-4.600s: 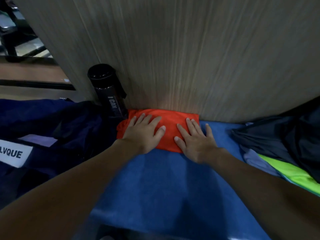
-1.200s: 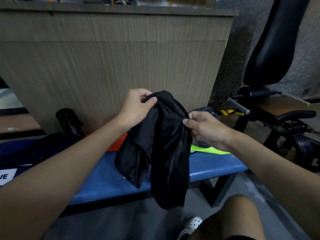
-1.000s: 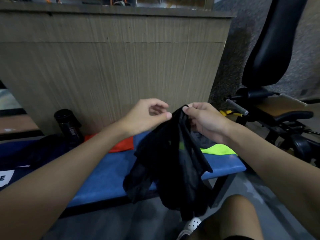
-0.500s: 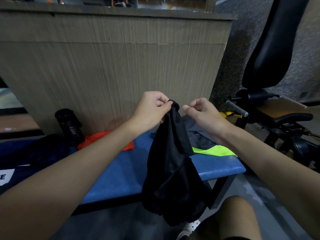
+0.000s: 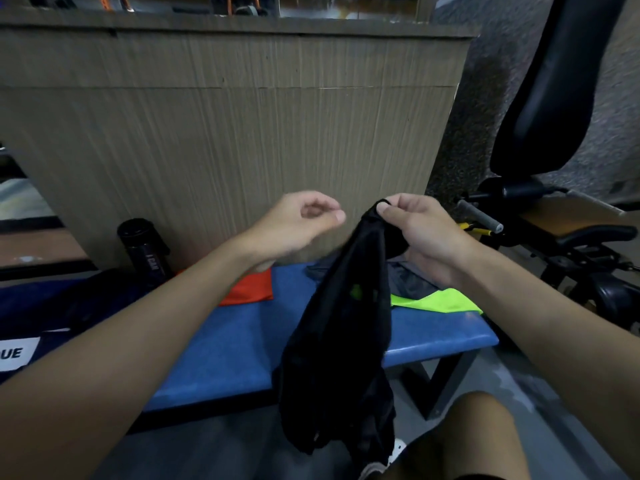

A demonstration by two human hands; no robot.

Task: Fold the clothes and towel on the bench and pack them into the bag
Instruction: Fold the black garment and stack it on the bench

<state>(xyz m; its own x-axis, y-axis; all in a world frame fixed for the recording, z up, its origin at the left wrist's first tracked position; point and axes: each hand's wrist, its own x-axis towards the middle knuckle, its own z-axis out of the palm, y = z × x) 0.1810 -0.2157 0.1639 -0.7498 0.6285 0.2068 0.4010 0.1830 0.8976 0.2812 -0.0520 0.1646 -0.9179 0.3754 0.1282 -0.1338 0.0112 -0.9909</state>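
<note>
A black garment (image 5: pixel 339 334) is pinched at its top edge by the right hand (image 5: pixel 426 237) and hangs in front of the blue bench (image 5: pixel 235 348). The left hand (image 5: pixel 298 226) is held just beside it, with fingers curled and nothing in them. A folded orange cloth (image 5: pixel 251 289) and a neon-green garment (image 5: pixel 440 301) are seen lying on the bench, with a dark bag (image 5: pixel 69 306) at its left end.

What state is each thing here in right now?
Black garment, unfolded, hanging from the right hand.
Left hand, fingers curled, holding nothing.
Orange cloth, folded, lying on the bench.
Green garment, lying flat on the bench.
Bottle, upright, capped.
Bag, too dark to tell if open.
</note>
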